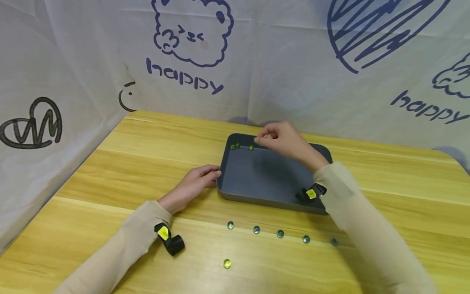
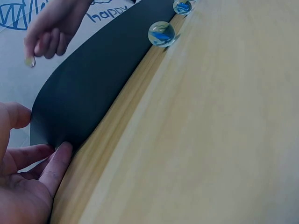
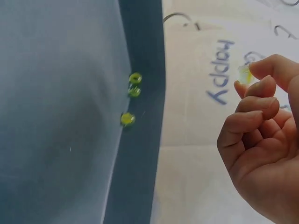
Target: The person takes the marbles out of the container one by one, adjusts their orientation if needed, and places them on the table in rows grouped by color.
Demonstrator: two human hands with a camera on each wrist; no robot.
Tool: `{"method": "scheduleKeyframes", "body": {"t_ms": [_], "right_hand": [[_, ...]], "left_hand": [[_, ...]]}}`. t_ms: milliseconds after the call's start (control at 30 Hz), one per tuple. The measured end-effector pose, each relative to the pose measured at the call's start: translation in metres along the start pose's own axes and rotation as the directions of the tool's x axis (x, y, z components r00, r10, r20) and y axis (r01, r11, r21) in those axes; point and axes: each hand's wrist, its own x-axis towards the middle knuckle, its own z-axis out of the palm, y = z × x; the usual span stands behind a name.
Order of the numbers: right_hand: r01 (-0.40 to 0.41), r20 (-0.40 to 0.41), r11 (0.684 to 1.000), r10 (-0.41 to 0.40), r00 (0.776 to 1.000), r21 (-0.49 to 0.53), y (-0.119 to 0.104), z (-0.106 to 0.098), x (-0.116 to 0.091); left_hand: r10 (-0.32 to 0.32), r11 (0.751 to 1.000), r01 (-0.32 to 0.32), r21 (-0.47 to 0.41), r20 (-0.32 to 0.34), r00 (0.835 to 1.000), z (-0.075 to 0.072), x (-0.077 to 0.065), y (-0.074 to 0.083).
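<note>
A dark grey rectangular tray (image 1: 271, 173) lies on the table. My left hand (image 1: 194, 181) rests its fingertips against the outside of the tray's left end, near the front corner. Above the far wall, my right hand (image 1: 284, 141) pinches a clear marble with yellow inside (image 3: 245, 74) between thumb and forefinger, its other fingers loosely bent. Inside the tray, three yellow-green marbles (image 3: 127, 118) lie along the far wall, two of them side by side. On the table before the tray stands a row of several blue marbles (image 1: 256, 230). A single yellow marble (image 1: 227, 263) lies closer to me.
The wooden table (image 1: 121, 163) reaches a white cloth backdrop (image 1: 279, 61) with blue drawings behind the tray. A black wrist camera (image 1: 174, 244) hangs from the left sleeve, another (image 1: 306, 195) from the right one over the tray's front right part.
</note>
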Motion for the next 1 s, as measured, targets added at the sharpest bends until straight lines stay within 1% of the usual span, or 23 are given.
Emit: {"method": "scheduleKeyframes", "body": {"t_ms": [167, 400, 500, 600, 700, 867, 1000], "right_hand": [[0.05, -0.024, 0.998, -0.049, 0.999, 0.039, -0.01, 0.001, -0.017], [0.068, -0.027, 0.994, -0.066, 0.997, 0.085, -0.02, -0.002, -0.04], [0.089, -0.027, 0.99, -0.087, 0.996, 0.106, -0.022, -0.002, -0.049], [0.117, -0.017, 0.987, -0.115, 0.993, 0.112, -0.023, 0.0, -0.059], [0.147, -0.002, 0.985, -0.148, 0.989, 0.095, -0.024, 0.004, -0.068], [0.219, 0.015, 0.972, -0.221, 0.975, 0.083, -0.03, 0.01, -0.08], [0.309, 0.018, 0.946, -0.312, 0.95, 0.093, -0.034, 0.014, -0.088]], "left_hand": [[0.005, 1.0, -0.005, 0.004, -0.001, 1.0, -0.001, -0.001, 0.0], [0.003, 1.0, -0.003, -0.006, -0.009, 1.0, -0.001, 0.0, -0.001], [0.006, 1.0, -0.006, -0.002, -0.008, 1.0, -0.001, 0.0, -0.001], [0.003, 1.0, -0.003, 0.002, -0.007, 1.0, -0.001, 0.0, 0.0], [0.004, 1.0, -0.004, 0.005, 0.0, 1.0, 0.0, 0.001, 0.0], [0.001, 1.0, -0.001, 0.003, -0.003, 1.0, 0.0, -0.001, -0.001], [0.001, 1.0, -0.001, 0.0, -0.007, 1.0, 0.001, -0.001, -0.001]]}}
